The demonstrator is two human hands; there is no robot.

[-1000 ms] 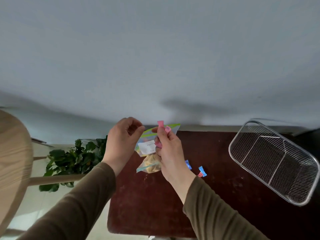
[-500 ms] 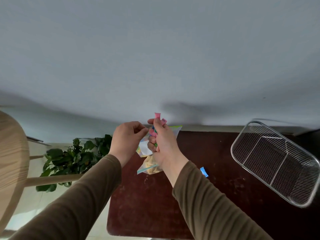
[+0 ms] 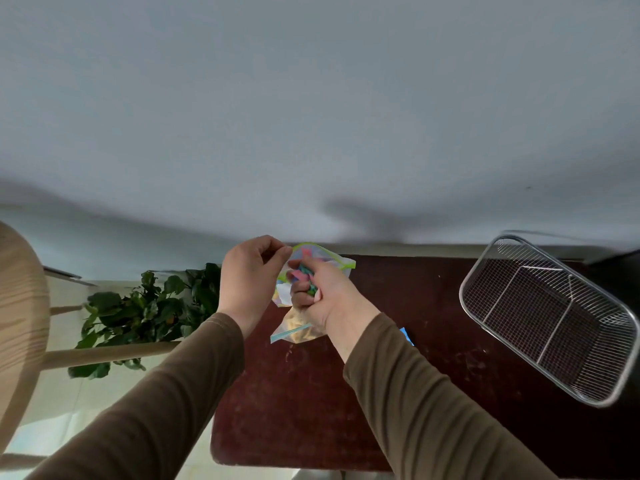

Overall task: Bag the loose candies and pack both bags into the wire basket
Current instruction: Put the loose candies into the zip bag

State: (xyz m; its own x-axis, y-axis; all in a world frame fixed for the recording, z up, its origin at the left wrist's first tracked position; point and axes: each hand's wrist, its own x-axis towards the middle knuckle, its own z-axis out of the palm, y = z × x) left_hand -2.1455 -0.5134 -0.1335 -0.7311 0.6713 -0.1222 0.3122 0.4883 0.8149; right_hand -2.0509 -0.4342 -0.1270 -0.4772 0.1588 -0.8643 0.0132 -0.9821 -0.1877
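A clear zip bag [image 3: 337, 263] with a green top edge is held up over the far left of the dark red table [image 3: 311, 410]. My left hand [image 3: 251, 275] pinches its left rim. My right hand [image 3: 320, 296] is inside the bag's mouth, closed on pink and teal candies [image 3: 304, 273]. A second clear bag [image 3: 294, 334] with pale yellow contents and a blue strip lies below the hands. One blue candy [image 3: 406, 336] shows on the table behind my right sleeve. The wire basket [image 3: 547, 317] stands empty at the right.
A leafy green plant [image 3: 145, 310] stands on the floor left of the table. A pale wooden round tabletop [image 3: 17, 323] fills the left edge. A grey wall rises behind the table.
My right hand has gone from above the bag's mouth down into it with the candies. The bag's mouth has opened wider. The red candy on the table is now hidden by my sleeve.
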